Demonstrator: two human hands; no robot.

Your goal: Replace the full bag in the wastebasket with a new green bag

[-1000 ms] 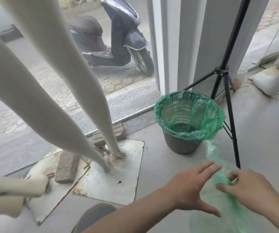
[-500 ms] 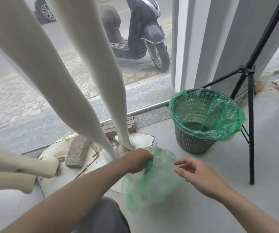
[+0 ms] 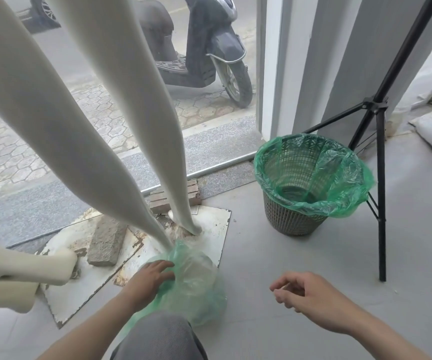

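Note:
A grey mesh wastebasket stands on the floor at the right, lined with a translucent green bag folded over its rim. A second green bag, bulging with pale contents, rests on the floor in front of me by the mannequin's foot. My left hand lies against that bag's left side, fingers spread on the plastic. My right hand hovers to the bag's right, apart from it, fingers loosely curled and holding nothing.
White mannequin legs rise from a worn base plate with bricks at the left. A black tripod stands right of the basket. A glass front shows a parked scooter. My grey-clad knee is below.
The filled green bag has gone left and down to the floor by the mannequin base. My left hand now rests on it with fingers spread, and my right hand has drawn away.

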